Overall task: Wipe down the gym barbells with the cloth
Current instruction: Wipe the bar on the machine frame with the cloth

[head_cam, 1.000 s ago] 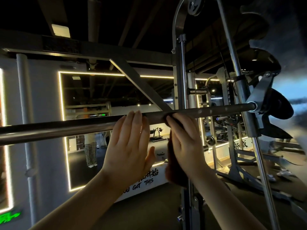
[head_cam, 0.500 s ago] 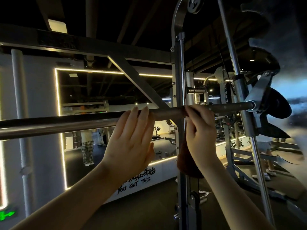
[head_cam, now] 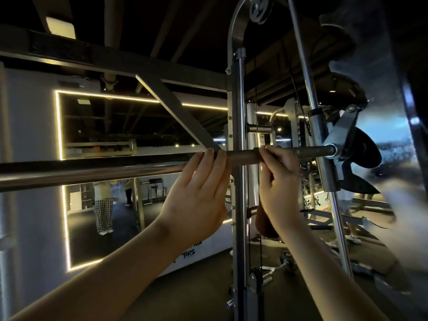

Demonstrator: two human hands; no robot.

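Dim gym interior, with a light-edged mirror [head_cam: 97, 126] behind a steel rack upright [head_cam: 238, 107]. The barbell [head_cam: 243, 157] runs almost level across the view, high in front of me. Its right end sits in a carriage [head_cam: 340, 135] on a slanted guide rod [head_cam: 308, 84], and its left end leaves the frame.

Both of my 2 hands are on the bar, a little apart. My left hand [head_cam: 199, 193] lies flat against it, fingers nearly straight and tips resting on top, steadying rather than gripping. My right hand [head_cam: 280, 181] has its fingers curled over the bar, clamping the cloth [head_cam: 266, 224] to the metal. The dark loose end of the cloth hangs below my wrist.

Handling, as judged: the bar is stiff, heavy steel borne by the rack, so it needs no lifting. The smooth stretch at left looks slippery, while the duller stretch at right should give the cloth more drag. The cloth is soft and limp, best wrapped fully round the shaft and held tight so it slides without bunching. About 1 short stretch remains between my right hand and the carriage.
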